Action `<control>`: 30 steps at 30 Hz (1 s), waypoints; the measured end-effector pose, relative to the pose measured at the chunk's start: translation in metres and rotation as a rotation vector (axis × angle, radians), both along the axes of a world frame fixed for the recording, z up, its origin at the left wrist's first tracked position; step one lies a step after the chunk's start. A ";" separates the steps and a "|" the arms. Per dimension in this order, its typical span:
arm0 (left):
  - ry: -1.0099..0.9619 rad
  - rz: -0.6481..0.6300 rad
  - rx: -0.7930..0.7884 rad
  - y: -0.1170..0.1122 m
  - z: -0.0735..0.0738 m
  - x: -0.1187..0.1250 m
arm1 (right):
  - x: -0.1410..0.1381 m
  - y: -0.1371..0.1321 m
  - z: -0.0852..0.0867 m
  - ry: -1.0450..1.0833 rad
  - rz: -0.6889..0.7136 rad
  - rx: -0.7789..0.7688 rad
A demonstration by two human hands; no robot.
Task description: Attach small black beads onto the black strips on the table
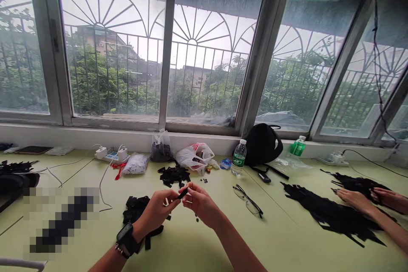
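Observation:
Between my two hands is a short black strip (182, 193), held above the green table (191, 250). My left hand (159, 205), with a watch on the wrist, pinches its lower end. My right hand (201, 205) grips the upper end with closed fingers, which partly cover it. A pile of black fabric-like strips (134, 209) lies by my left wrist, partly hidden by the arm. Beyond my hands is a second pile of black strips (174, 174). Several small dark pieces (204, 180) lie near it, and another small dark piece (196, 219) is beside my right forearm.
Eyeglasses (248, 202) lie right of my hands. A water bottle (239, 158), black bag (263, 146) and white plastic bag (196, 156) stand along the window. A power strip (111, 155) trails cables at left. At right, another person's hands (355, 199) touch long black strips (331, 212).

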State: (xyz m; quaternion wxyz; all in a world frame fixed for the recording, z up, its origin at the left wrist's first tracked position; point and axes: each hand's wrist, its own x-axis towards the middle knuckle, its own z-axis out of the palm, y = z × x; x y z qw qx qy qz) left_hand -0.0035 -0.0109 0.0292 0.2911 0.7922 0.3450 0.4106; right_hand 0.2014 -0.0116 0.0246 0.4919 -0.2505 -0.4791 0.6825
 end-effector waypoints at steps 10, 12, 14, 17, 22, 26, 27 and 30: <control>-0.043 0.107 0.023 0.004 -0.002 -0.003 | -0.004 0.001 0.001 -0.056 -0.113 0.056; -0.057 0.107 0.026 0.004 -0.002 -0.003 | -0.005 0.001 0.000 -0.084 -0.127 0.091; -0.079 0.095 0.017 0.005 -0.003 -0.002 | -0.006 0.001 -0.002 -0.095 -0.127 0.115; -0.134 0.076 -0.037 0.006 -0.004 0.000 | -0.005 0.002 -0.003 -0.107 -0.134 0.137; -0.204 0.040 -0.169 0.009 -0.002 -0.002 | -0.005 0.002 -0.003 -0.146 -0.155 0.162; -0.203 0.006 -0.186 0.010 -0.002 -0.004 | -0.008 -0.003 0.001 -0.148 -0.163 0.197; -0.202 0.000 -0.188 0.010 -0.003 -0.004 | -0.009 -0.004 0.002 -0.152 -0.164 0.207; -0.203 -0.012 -0.200 0.012 -0.009 -0.003 | -0.009 -0.006 0.004 -0.169 -0.176 0.235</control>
